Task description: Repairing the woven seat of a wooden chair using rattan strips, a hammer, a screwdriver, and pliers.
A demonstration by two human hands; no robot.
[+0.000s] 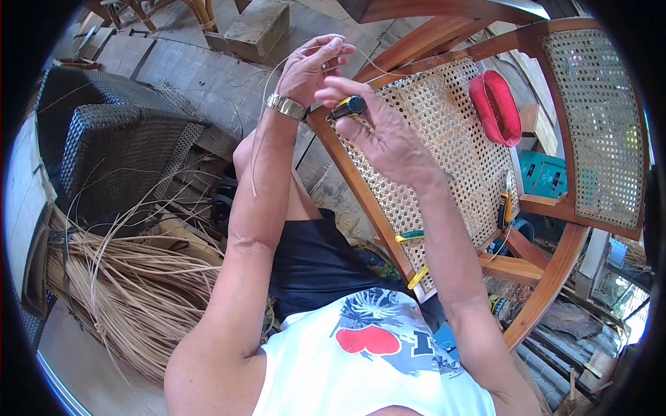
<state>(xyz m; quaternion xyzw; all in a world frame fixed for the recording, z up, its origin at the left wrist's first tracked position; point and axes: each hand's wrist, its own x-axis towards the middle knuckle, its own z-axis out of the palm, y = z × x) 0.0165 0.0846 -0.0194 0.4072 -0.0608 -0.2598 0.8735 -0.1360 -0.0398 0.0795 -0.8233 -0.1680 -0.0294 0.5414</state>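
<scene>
My left hand (309,73), with a metal watch at its wrist, pinches a thin pale cane strand (380,69) above the upper left side of a wooden chair with a woven cane seat (444,139); the strand loops out and hangs beside my left forearm. My right hand (378,135) is just below and right of it, closed on a black-and-yellow tool handle (349,106); the tool's tip is hidden. On the seat lie a red pouch (494,107), pliers (505,201) and yellow-handled tools (411,236) near the lower edge.
The chair's cane back (596,125) rises at the right. A large bundle of cane strands (139,284) lies at lower left, beside dark woven wicker furniture (114,139). A wooden block (257,28) stands on the floor at the top, and a teal case (542,173) is beyond the seat.
</scene>
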